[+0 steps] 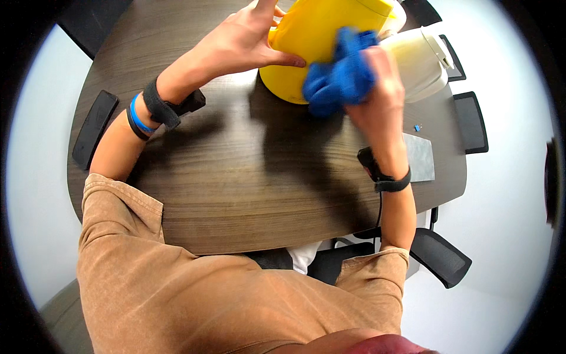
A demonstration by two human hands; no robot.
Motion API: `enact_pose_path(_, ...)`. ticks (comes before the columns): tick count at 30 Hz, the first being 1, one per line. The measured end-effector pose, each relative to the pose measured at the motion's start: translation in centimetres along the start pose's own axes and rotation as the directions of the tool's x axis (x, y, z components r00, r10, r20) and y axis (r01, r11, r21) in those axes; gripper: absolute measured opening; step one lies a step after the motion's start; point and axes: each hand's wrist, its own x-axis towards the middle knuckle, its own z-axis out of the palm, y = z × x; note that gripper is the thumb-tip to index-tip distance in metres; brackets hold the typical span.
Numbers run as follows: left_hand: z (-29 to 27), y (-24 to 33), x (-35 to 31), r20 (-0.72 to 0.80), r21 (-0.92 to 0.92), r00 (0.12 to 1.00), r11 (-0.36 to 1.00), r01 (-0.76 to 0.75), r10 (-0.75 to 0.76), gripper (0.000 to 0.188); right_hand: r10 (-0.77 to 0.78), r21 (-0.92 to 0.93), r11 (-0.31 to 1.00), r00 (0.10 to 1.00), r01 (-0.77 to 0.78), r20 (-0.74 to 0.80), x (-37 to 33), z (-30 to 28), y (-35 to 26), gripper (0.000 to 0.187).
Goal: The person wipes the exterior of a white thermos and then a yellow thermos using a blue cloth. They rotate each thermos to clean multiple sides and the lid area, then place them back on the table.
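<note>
A tall yellow jug-like vessel (324, 29) stands on the wooden table at the far side, its top cut off by the upper edge of the view. Against its left side lies my left hand (247, 41), thumb stretched across the front and fingers partly hidden around it. My right hand (382, 94) is closed on a bunched blue cloth (341, 79), which is pressed to or just in front of the vessel's lower right side; hand and cloth are blurred by motion. Right behind that hand is a cream-coloured vessel (415, 59).
On the wooden table (253, 206), a flat grey rectangular sheet (421, 156) lies by my right wrist, with a small blue scrap (418, 128) beyond it. A long black object (94, 130) sits at the left edge. Black chairs (470, 122) line the right side.
</note>
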Motion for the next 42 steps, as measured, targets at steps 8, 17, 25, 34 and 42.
enact_pose_path(8, 0.3, 0.3, 0.0, -0.073, 0.134, 0.997, 0.991, -0.025, 0.035, 0.105, -0.03, 0.186, 0.976, 0.77, -0.116, 0.638, -3.5, 2.3, -1.0, 0.064)
enact_pose_path(17, -0.1, 0.8, 0.5, -0.099, 0.135, 0.994, 0.989, 0.053, -0.04, 0.057, -0.098, 0.145, 0.987, 0.962, 0.063, 0.253, -0.3, -0.3, -2.9, 0.065)
enact_pose_path(25, -0.5, 1.2, 0.5, -0.038, 0.099, 0.992, 0.988, 0.122, -0.119, 0.077, -0.051, 0.208, 0.975, 0.84, -0.075, 0.541, -1.4, -0.1, -2.4, 0.067)
enact_pose_path(34, 0.6, 3.8, -0.3, 0.024, -0.047, 0.996, 0.996, -0.08, 0.081, 0.055, 0.182, 0.505, 0.833, 0.974, -0.225, 0.134, 0.5, -3.1, -2.1, 0.06)
enact_pose_path(42, 0.4, 2.9, 0.2, -0.051, 0.373, 0.903, 0.847, -0.38, 0.428, 0.054, 0.246, 0.597, 0.668, 0.889, -0.444, 0.386, -1.3, -2.7, -2.3, 0.066)
